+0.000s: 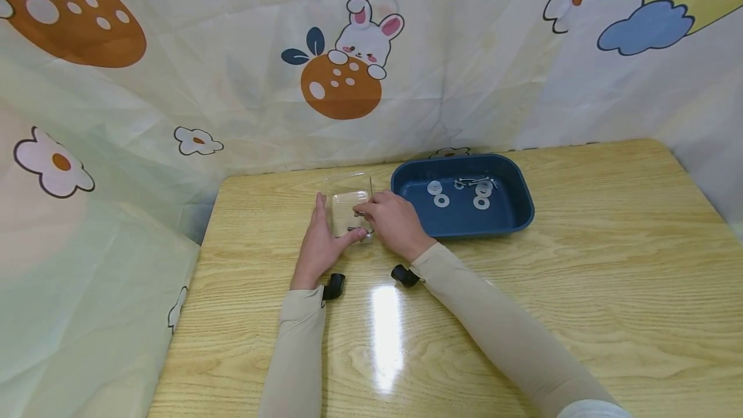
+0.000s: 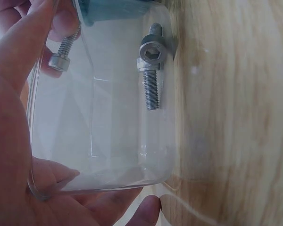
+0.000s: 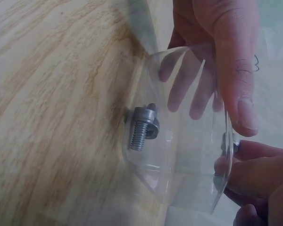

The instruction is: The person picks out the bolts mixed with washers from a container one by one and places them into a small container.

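Note:
A clear plastic box (image 1: pixel 348 200) stands on the table. My left hand (image 1: pixel 318 247) holds it from the left, fingers along the outer wall and thumb over the near rim. Between thumb and fingers my right hand (image 1: pixel 400 223) pinches a silver socket-head bolt (image 2: pixel 60 61) at its threaded end. The left wrist view shows that bolt head-down at the box's opening. Two more socket-head bolts (image 2: pixel 151 89) lie crossed on the box bottom, one with its hex socket facing the left wrist camera.
Right of the box is a dark blue tray (image 1: pixel 470 229). Inside it lie several white washers (image 1: pixel 441 200) and a small group of silver screws (image 1: pixel 477 180). A printed cloth (image 1: pixel 244 108) hangs behind the wooden table (image 1: pixel 609 263).

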### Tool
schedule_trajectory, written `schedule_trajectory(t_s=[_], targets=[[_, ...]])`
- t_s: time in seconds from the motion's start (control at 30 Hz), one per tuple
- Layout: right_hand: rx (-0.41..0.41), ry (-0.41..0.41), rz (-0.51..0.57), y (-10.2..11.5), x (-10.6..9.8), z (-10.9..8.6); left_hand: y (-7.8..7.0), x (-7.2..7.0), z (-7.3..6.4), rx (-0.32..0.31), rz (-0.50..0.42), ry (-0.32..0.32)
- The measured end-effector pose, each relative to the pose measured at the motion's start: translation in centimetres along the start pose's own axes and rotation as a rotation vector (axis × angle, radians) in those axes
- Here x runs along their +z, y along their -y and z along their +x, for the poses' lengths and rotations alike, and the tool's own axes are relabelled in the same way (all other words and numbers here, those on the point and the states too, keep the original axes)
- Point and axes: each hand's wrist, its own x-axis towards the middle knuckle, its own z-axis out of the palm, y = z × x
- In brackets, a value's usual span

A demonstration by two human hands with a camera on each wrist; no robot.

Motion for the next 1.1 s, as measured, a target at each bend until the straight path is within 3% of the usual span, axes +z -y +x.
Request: schedule_trajectory(t_s=[0.33,1.1], targets=[[0.010,0.009,0.006,0.0,-0.1,0.0,0.1,0.2,0.1,0.009,0.014,-0.009],[0.027,-0.080,0.032,-1.5,-2.2,-0.9,0.0,0.1,0.0,-0.012,-0.004,-0.009]])
